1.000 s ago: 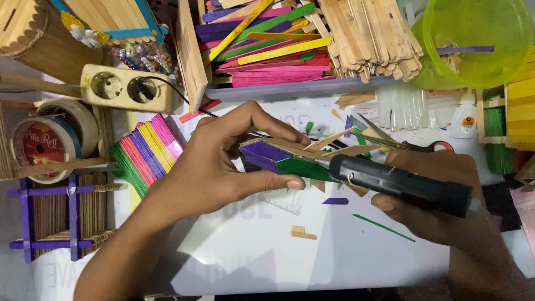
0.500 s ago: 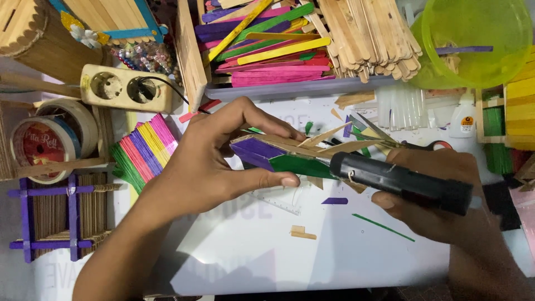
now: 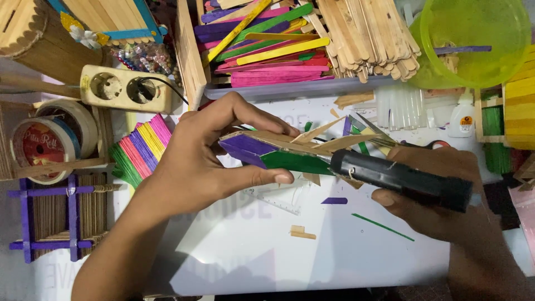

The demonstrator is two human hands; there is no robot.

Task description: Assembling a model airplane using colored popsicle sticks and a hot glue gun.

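- The stick model point(image 3: 278, 153) sits at the centre of the surface point(image 3: 234, 251), held between the left hand point(image 3: 206, 167) at 9 o'clock and the right hand point(image 3: 440, 200) at 3 o'clock.
- The glue gun point(image 3: 401, 178) lies in the right hand, its tip touching the model.
- The stick tray point(image 3: 290, 50) is at 12 o'clock.
- The bowl point(image 3: 473, 39) is at 1 o'clock.
- The power strip point(image 3: 122, 89) is at 10 o'clock.
- The tape rolls point(image 3: 44, 139) are at 9 o'clock.

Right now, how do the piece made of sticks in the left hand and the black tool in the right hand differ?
The stick piece is flat, painted purple and green with bare wood strips; the black tool is rounded and one dark colour. The left hand pinches the stick piece between thumb and fingers; the right hand wraps around the tool. Both lie roughly level, and the tool's tip meets the piece.
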